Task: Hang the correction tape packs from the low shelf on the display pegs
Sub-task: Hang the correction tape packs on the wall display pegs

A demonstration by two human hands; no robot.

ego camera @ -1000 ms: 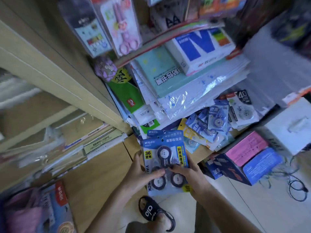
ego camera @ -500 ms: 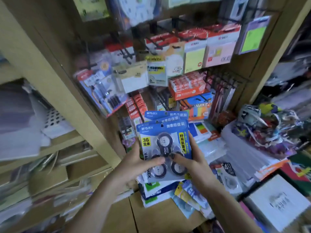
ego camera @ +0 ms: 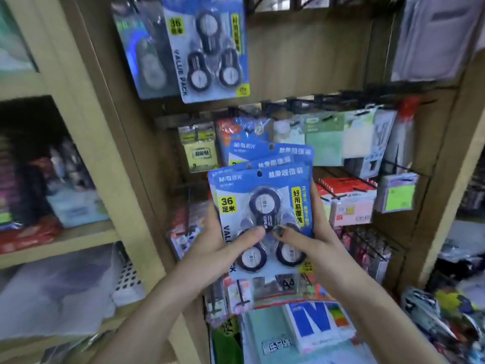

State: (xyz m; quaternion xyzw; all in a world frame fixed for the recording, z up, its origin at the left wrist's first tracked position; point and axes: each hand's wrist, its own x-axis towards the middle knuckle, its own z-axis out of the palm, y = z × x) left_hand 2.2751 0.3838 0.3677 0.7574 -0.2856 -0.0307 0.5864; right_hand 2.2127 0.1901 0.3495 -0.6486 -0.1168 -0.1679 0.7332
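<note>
— Where are the correction tape packs?

— A fanned stack of blue correction tape packs [ego camera: 262, 195] sits at the centre of the frame, held upright in front of the display. The front card shows three round black tape dispensers, a yellow "36" label and "VALUE PACK" down its left edge. At least two more cards peek out behind it, offset up and to the right.

— And the hands?

— The left hand [ego camera: 212, 248] grips the stack's left edge, thumb laid across the front. The right hand [ego camera: 312, 243] grips the right edge, thumb on the front too, its tip nearly meeting the other thumb.

— What is around them?

— Behind the stack, black wire pegs [ego camera: 341, 101] jut from a light wooden back panel [ego camera: 301, 53], carrying sticky-note pads [ego camera: 325, 143] in green, yellow and pink. At upper left of centre, a matching hung value pack [ego camera: 210, 48] is on a peg, beside a blurred single-tape card. A wooden upright [ego camera: 99, 153] divides the display from shelves [ego camera: 57, 237] on the left, stacked with blurred goods. At the lower centre lie a white box with a big blue letter [ego camera: 317, 324] and a teal pad. Jumbled colourful items fill the lower right corner.
</note>
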